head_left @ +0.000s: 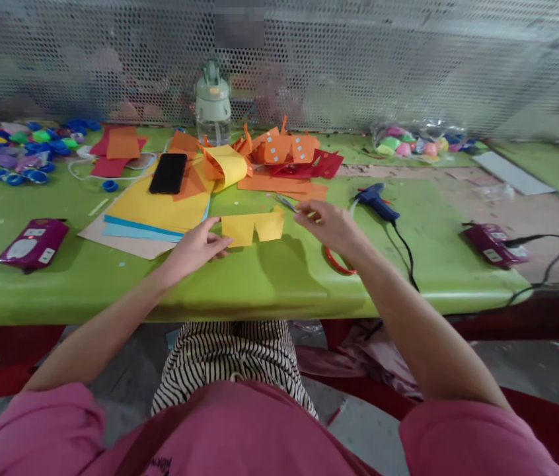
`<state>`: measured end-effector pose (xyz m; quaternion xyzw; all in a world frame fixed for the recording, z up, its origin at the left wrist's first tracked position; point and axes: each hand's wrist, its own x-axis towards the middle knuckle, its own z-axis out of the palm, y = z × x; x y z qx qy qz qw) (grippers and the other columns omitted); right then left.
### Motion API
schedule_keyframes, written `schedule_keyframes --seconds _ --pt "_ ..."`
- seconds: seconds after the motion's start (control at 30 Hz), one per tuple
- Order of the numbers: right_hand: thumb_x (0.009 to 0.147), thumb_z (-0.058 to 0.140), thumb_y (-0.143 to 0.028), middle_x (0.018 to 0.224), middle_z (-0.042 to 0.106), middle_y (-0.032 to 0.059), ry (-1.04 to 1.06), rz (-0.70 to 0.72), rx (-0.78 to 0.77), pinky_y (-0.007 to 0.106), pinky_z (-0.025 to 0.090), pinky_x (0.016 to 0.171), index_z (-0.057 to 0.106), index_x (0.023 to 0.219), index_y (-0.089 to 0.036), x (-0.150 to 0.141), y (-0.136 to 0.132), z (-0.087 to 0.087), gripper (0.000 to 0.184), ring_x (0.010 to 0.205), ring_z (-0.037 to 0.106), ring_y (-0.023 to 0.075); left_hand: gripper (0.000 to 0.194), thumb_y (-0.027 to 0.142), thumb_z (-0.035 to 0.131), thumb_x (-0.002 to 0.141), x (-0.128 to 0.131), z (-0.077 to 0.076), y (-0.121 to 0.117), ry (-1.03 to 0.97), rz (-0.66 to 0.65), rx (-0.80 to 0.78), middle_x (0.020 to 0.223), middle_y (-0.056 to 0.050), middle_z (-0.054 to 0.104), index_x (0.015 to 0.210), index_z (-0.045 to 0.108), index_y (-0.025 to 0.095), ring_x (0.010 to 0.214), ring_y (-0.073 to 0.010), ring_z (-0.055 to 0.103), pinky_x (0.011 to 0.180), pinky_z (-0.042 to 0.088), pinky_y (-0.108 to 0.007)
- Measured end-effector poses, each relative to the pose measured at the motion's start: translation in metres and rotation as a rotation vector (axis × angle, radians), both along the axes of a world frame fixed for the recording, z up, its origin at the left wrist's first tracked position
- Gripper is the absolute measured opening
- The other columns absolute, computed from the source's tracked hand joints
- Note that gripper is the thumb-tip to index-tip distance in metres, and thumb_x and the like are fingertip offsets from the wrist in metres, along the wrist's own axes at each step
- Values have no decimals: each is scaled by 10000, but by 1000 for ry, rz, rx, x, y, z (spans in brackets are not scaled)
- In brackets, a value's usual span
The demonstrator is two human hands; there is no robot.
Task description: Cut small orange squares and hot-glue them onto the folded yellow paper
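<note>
My left hand (203,244) pinches the left end of a yellow paper piece (269,226), which has a narrow notch cut up from its lower edge. To the right, my right hand (326,221) has its fingers curled together. A slim metal tool (287,203), perhaps small scissors or tweezers, runs up and left from those fingertips; its handle end is hidden. Below the right hand and partly covered by it lies a red-orange band (337,262). Past that hand rests a blue glue gun (378,202) with a black cord.
Coloured paper sheets (160,215) lie left, under a black phone (168,173). Orange paper shapes (289,149) and a bottle (213,106) stand behind. Purple power boxes (34,243) sit on both sides. Colourful small pieces (26,149) fill the back left of the green table (240,291).
</note>
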<state>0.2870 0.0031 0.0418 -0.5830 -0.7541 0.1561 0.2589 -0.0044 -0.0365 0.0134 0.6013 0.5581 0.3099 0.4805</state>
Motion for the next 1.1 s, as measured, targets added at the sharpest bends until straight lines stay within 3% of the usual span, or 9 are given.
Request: schedule_keyframes --seconds 0.1,0.17,0.27,0.37,0.53,0.67,0.83,0.97,1.1 --pt "865 618 -369 995 747 89 35 -21 -69 372 522 755 687 1162 -202 5 -9 -20 348 810 676 215 541 410 660 873 -11 1 13 282 -9 282 1014 -92 704 1357 558 192 796 -182 654 785 515 -316" --pt "860 623 -368 1042 741 97 94 10 -99 379 533 779 648 1243 -206 0 -7 -27 417 831 677 211 503 382 635 883 -14 3 26 366 -44 365 1137 -94 665 1350 567 208 830 -167 628 839 509 -336" --pt "840 645 -380 1181 701 102 184 144 -112 355 540 788 616 1279 -223 -9 6 -30 468 821 653 176 405 384 621 884 -16 6 44 362 -197 234 1197 -84 647 1249 626 208 794 -140 616 763 513 -300" --pt "860 613 -422 1162 694 91 207 257 -111 330 530 756 657 1125 -212 -14 20 -30 341 803 632 163 307 410 612 888 -15 9 54 377 -285 111 1059 -59 702 1092 678 189 714 -131 602 650 471 -260" --pt "875 590 -407 941 696 52 148 260 -45 302 495 725 640 873 -206 -15 34 -28 207 750 601 155 209 368 637 893 -7 15 64 533 -190 291 935 -51 737 953 698 178 802 -169 643 752 466 -284" --pt "886 587 -370 944 669 60 107 191 48 303 480 738 638 851 -198 -17 47 -32 183 743 584 151 209 340 647 903 2 19 78 705 -117 432 1003 -99 737 978 702 153 908 -211 657 789 460 -301" --pt "888 590 -322 1039 654 93 93 149 63 318 500 739 666 962 -184 -22 51 -38 174 726 602 150 270 378 593 941 6 14 87 786 -149 433 982 -104 739 1042 699 152 911 -221 667 742 446 -291" --pt "909 582 -393 1219 621 136 144 71 155 324 530 714 621 1196 -197 -8 32 -23 350 731 639 151 397 402 584 947 -2 17 81 655 -109 454 926 -62 736 1272 610 176 824 -188 668 720 436 -271" --pt "905 576 -398 1117 691 105 153 -58 209 291 518 654 675 1097 -202 27 0 2 292 721 641 154 291 374 579 937 -13 30 65 614 -45 495 831 -25 716 1149 661 193 721 -156 632 689 427 -256"
